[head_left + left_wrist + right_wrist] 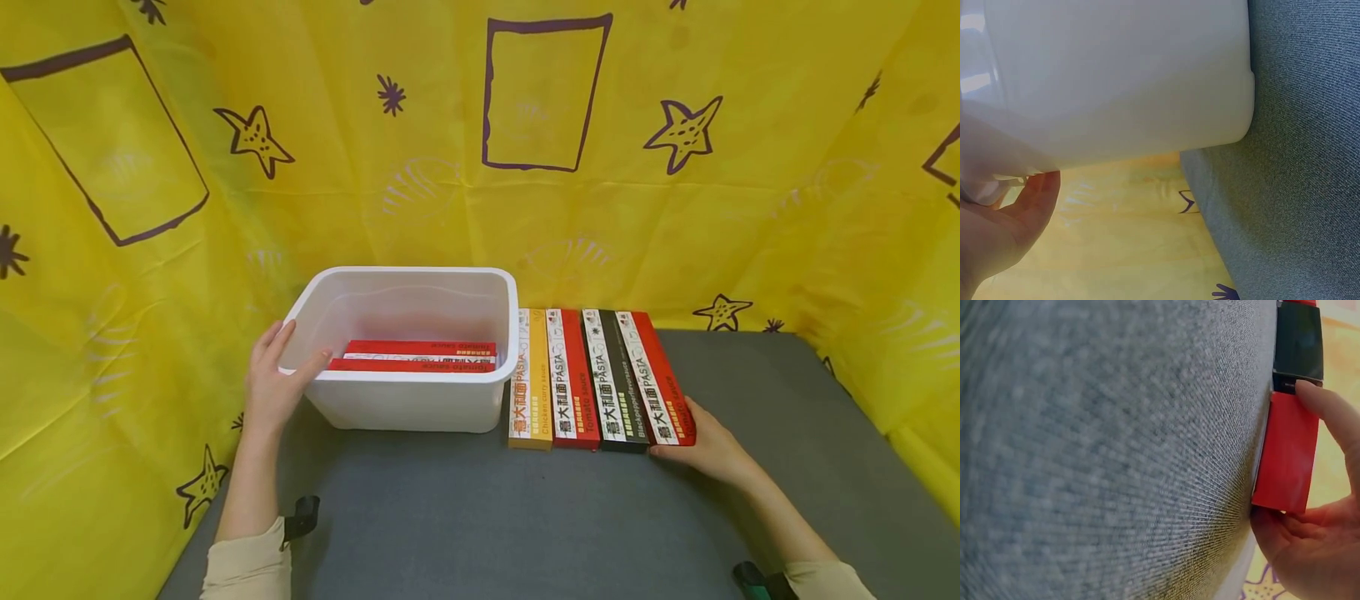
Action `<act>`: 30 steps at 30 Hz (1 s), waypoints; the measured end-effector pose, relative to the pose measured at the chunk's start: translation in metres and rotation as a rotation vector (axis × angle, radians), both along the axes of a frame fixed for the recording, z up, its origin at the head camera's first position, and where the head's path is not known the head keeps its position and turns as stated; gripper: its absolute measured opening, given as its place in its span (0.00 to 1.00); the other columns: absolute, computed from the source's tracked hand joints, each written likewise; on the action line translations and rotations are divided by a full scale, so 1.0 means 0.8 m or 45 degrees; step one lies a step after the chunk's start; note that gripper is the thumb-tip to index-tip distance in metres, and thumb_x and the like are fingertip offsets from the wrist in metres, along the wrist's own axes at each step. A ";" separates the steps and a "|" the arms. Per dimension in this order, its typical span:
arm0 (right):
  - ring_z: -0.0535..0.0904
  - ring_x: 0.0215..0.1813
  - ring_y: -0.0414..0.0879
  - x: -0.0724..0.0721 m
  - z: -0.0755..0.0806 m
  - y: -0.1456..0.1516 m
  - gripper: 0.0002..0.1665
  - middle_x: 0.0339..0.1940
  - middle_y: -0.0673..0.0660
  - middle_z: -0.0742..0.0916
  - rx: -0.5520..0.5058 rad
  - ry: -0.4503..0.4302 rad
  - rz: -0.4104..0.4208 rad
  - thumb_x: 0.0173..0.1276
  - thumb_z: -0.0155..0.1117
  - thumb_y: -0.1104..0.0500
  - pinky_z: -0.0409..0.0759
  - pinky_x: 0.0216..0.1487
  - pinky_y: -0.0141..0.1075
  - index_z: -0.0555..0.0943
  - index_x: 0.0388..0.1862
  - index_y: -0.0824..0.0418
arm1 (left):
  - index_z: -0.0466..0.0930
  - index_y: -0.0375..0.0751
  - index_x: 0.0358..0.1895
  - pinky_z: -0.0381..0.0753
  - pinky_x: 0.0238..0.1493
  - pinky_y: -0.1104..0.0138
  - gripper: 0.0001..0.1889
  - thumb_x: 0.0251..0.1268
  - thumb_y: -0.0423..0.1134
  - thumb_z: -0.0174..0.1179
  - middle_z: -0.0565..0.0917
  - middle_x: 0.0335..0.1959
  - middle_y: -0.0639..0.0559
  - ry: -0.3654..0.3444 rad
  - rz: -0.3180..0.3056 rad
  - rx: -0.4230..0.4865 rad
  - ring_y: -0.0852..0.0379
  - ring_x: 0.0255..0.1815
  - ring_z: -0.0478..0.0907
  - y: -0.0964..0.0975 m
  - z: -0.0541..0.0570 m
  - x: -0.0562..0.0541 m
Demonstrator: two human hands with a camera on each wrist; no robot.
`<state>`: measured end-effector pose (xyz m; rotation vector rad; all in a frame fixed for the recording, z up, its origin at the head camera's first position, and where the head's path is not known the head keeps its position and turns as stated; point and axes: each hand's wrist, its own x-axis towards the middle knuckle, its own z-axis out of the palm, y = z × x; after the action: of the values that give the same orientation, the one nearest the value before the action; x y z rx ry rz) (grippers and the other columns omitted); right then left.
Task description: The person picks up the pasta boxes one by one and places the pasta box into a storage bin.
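My left hand (pixel 276 379) grips the left front corner of a white plastic bin (pixel 408 408), its thumb over the rim. In the left wrist view, fingers (pixel 1041 194) curl against the bin's outer wall. Red tomato sauce pasta boxes (pixel 412 365) lie inside the bin, partly hidden by its front wall. My right hand (pixel 708 446) holds the near end of the rightmost red pasta box (pixel 660 379). In the right wrist view, the thumb lies at the top edge of that red box (pixel 1288 453), by the neighbouring black box (pixel 1299 344), with fingers on the opposite side.
Right of the bin, a yellow chicken curry pasta box (pixel 531 379), a red tomato sauce box (pixel 573 379) and a black pepper box (pixel 615 379) lie in a row. Grey cloth (pixel 510 525) covers the table. Yellow patterned curtains (pixel 450 217) hang behind and at both sides.
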<state>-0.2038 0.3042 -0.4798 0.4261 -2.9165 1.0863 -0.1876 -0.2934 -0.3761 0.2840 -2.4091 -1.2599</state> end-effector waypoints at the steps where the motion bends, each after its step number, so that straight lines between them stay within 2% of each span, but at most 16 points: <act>1: 0.75 0.48 0.56 0.000 0.001 0.000 0.58 0.53 0.66 0.79 0.014 0.003 -0.012 0.48 0.80 0.45 0.75 0.46 0.51 0.61 0.68 0.72 | 0.61 0.48 0.75 0.53 0.68 0.37 0.41 0.59 0.52 0.65 0.55 0.76 0.47 0.001 0.000 -0.001 0.41 0.74 0.52 0.000 0.000 0.000; 6: 0.76 0.50 0.60 0.003 0.003 -0.002 0.60 0.55 0.70 0.79 0.091 -0.020 -0.079 0.48 0.79 0.42 0.74 0.48 0.54 0.61 0.68 0.74 | 0.61 0.47 0.75 0.53 0.68 0.38 0.40 0.59 0.51 0.66 0.56 0.76 0.47 0.013 -0.003 0.000 0.41 0.74 0.52 0.000 0.000 -0.001; 12: 0.74 0.54 0.66 0.011 0.008 0.002 0.62 0.59 0.76 0.75 0.111 -0.083 -0.168 0.49 0.77 0.42 0.73 0.50 0.57 0.58 0.70 0.76 | 0.61 0.48 0.75 0.53 0.68 0.38 0.40 0.59 0.51 0.65 0.56 0.76 0.47 0.005 -0.001 -0.001 0.41 0.74 0.52 0.001 0.000 -0.001; 21: 0.69 0.58 0.69 0.019 0.029 0.005 0.62 0.64 0.78 0.69 0.019 -0.206 -0.309 0.56 0.71 0.38 0.70 0.51 0.58 0.52 0.75 0.70 | 0.61 0.48 0.75 0.52 0.68 0.38 0.41 0.59 0.52 0.65 0.55 0.76 0.48 0.011 -0.004 0.011 0.41 0.74 0.51 -0.001 -0.001 -0.001; 30: 0.65 0.61 0.68 0.022 0.038 0.000 0.60 0.67 0.75 0.67 -0.114 -0.230 -0.426 0.59 0.68 0.37 0.68 0.52 0.57 0.50 0.78 0.65 | 0.61 0.47 0.75 0.53 0.67 0.37 0.41 0.59 0.53 0.65 0.55 0.76 0.47 -0.003 0.004 -0.003 0.41 0.74 0.51 0.000 0.000 -0.001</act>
<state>-0.1860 0.3038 -0.4496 -0.1667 -2.9208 1.2490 -0.1883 -0.2931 -0.3760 0.2884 -2.4111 -1.2561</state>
